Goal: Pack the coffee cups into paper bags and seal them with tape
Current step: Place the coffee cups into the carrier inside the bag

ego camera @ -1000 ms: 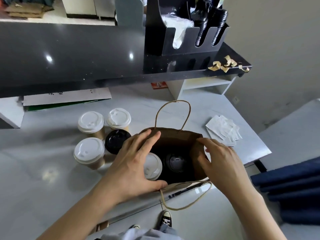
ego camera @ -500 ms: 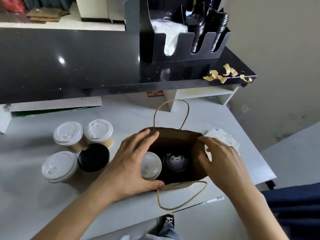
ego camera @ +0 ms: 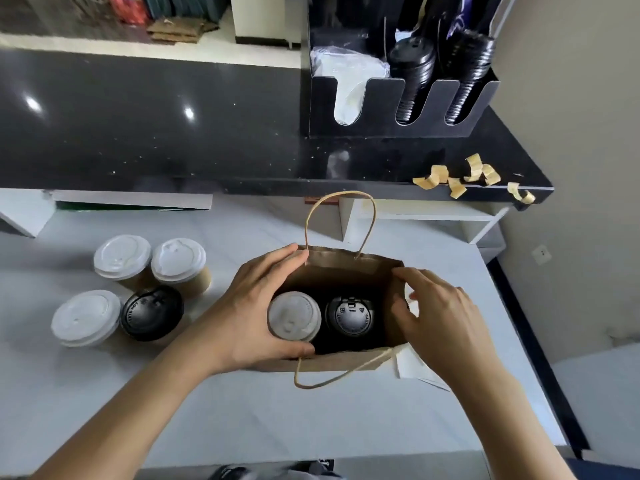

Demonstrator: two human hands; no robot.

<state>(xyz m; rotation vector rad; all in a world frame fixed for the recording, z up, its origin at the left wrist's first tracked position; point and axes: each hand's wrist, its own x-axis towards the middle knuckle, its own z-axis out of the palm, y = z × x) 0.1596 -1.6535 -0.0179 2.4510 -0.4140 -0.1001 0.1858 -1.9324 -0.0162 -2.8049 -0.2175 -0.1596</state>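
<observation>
Pale marble-look counter [ego camera: 104, 410] fills the lower frame; a raised black speckled ledge [ego camera: 173, 133] runs across at 12 o'clock, a beige wall [ego camera: 571, 237] closes the right side. On the ledge at 1 o'clock stands a black lid organizer [ego camera: 398, 123], its slots holding white wrapped stock on the left and two stacks of black lids on the right. Curled tan tape strips [ego camera: 457, 176] lie scattered near the ledge's right edge. Brown paper bag [ego camera: 332, 363] stands open at centre on the counter, one twine handle upright at the far rim, the other flopped over the near side. Inside it, side by side: a white-lidded cup [ego camera: 294, 317] on the left, a black-lidded cup [ego camera: 349, 315] on the right. Left hand [ego camera: 249, 317] clasps the bag's left end, fingers along the far rim, thumb at the near rim. Right hand [ego camera: 440, 320] pinches the bag's right wall, fingers curled over its rim. At 9 o'clock of the bag, a cluster of four spare cups [ego camera: 138, 289], three white-lidded, one black-lidded, touching or nearly so. White napkins [ego camera: 412, 367] are mostly hidden beneath the right hand. Lid lettering is too small to read; items past the ledge are blurred.
</observation>
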